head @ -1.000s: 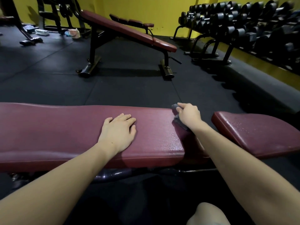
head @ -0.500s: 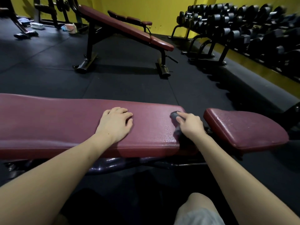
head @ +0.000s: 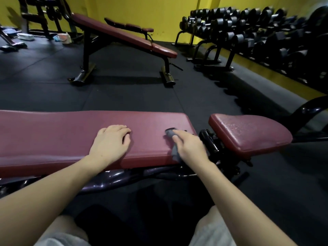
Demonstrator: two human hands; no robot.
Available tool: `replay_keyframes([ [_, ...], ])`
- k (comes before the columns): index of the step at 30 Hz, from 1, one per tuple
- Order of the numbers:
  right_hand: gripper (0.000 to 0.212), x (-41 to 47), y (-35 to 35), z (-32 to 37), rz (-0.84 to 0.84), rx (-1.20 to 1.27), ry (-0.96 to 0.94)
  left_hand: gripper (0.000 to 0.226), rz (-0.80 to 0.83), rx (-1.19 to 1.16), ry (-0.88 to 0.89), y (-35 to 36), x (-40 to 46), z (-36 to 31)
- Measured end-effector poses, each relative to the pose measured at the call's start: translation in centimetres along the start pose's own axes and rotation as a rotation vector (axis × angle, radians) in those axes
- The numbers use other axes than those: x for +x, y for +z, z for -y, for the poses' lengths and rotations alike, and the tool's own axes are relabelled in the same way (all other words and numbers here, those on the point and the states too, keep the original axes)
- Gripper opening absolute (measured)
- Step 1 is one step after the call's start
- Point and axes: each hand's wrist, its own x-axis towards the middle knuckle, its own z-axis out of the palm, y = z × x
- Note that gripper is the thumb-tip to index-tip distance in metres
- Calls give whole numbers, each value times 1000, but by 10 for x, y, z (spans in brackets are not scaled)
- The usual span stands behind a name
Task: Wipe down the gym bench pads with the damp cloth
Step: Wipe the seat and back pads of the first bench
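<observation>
The damp cloth (head: 173, 139) is a small grey wad lying on the long maroon pad (head: 62, 135) of the desk in front of you, near that pad's right end and toward its near edge. Part of it bunches out beyond your fingertips; another part trails down under your palm to the pad's front edge.

Your right hand (head: 190, 148) presses the cloth flat against the pad, fingers extended over it and pointing away from you and slightly left. The hand is closed down on the cloth rather than spread wide. Your left hand (head: 111, 143) lies palm-down on the same pad, well left of the cloth, fingers loosely together and slightly curled, holding nothing.

The long pad runs from the left frame edge to just past your right hand. Across a gap, where the black hinge hardware (head: 209, 142) shows, sits the short seat pad (head: 252, 132), also maroon, tilted, and speckled with droplets on its upper surface. The black frame tube (head: 113, 176) runs beneath the long pad.

Your knees in light shorts (head: 211, 233) appear at the bottom edge. Beyond the desk lies black rubber flooring (head: 124, 96), an inclined maroon bench (head: 124, 36) on a black stand, a dumbbell rack (head: 239, 27) along the right, and a yellow wall (head: 142, 9).
</observation>
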Motion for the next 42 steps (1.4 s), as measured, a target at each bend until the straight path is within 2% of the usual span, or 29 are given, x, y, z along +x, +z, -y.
replay_keyframes([
  [3,30,-3,0,-17,-92,17,97,34,-78,18,-22,-1,-2,-2],
  [5,27,-2,14,-2,-193,-9,88,33,-57,35,-49,-1,1,-5],
  [7,23,-6,39,30,-262,-15,-38,33,-44,42,-63,-1,0,-6],
  [9,24,-17,63,58,-253,-36,-176,32,-55,51,-70,-2,-2,-4],
  [13,26,-21,49,37,-186,-4,-365,33,-71,83,-67,-1,-5,-2],
  [15,25,-23,25,1,-205,-62,-327,32,-70,89,-59,0,-5,-3],
  [17,24,-22,5,-29,-261,-43,-168,31,-67,90,-74,0,-4,-5],
  [20,18,-20,13,-22,-347,-80,-60,31,-74,91,-74,1,-4,-8],
  [22,18,-19,33,10,-349,-91,-140,31,-76,85,-76,1,-5,-8],
  [25,24,-24,61,56,-228,-20,-250,31,-69,77,-80,0,-5,-7],
  [29,26,-24,41,48,-60,-36,-305,31,-75,54,21,-1,-6,-4],
  [31,24,-22,20,16,-121,-27,-190,34,-77,34,63,0,-5,-3],
  [33,23,-23,3,-7,-218,-20,12,39,-82,28,71,1,-5,-4],
  [36,17,-23,6,2,-287,-80,159,41,-40,38,80,0,-4,-5],
  [39,14,-22,28,41,-309,-118,105,38,-14,46,84,0,-3,-4],
  [42,18,-26,48,70,-227,-102,-5,35,-15,27,83,0,-2,-4],
])
